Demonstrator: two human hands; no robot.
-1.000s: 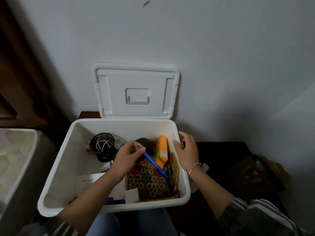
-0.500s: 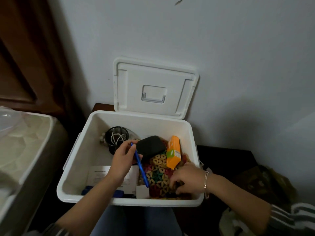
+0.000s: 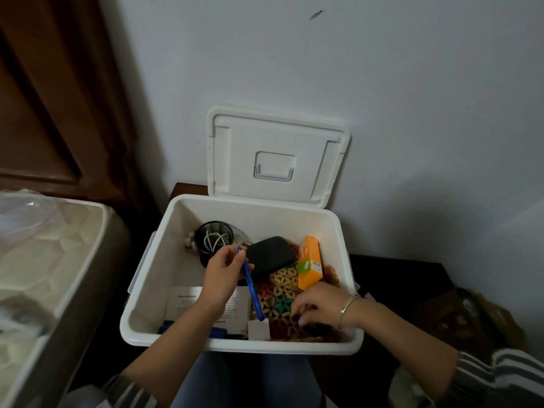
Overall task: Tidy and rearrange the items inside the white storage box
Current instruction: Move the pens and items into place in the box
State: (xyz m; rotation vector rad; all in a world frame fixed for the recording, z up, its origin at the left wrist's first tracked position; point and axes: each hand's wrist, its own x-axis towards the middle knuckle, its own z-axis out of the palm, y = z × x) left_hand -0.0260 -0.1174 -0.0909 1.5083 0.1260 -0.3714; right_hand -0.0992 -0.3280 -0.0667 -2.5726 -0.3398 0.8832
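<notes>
The white storage box point(image 3: 153, 278) stands open in front of me, its lid point(image 3: 275, 156) leaning against the wall. Inside lie a black mesh cup point(image 3: 213, 237) with a white cable, a black pouch point(image 3: 270, 254), an orange carton point(image 3: 309, 266), a colourful patterned mat point(image 3: 279, 293) and white papers point(image 3: 182, 304). My left hand point(image 3: 222, 275) pinches a blue pen point(image 3: 251, 287) above the box's middle. My right hand point(image 3: 319, 304) reaches into the front right corner, fingers curled down onto the mat; what they grip is hidden.
A beige padded surface point(image 3: 53, 260) with clear plastic lies on the left. Dark wooden furniture point(image 3: 44, 98) stands behind it. A dark low table point(image 3: 397, 275) carries the box, with a brown bag point(image 3: 465, 319) at the right. The wall is close behind.
My right hand left the box's right rim and went down into the front right corner onto the mat. My left hand keeps the pen, now angled more steeply. My view shifted left.
</notes>
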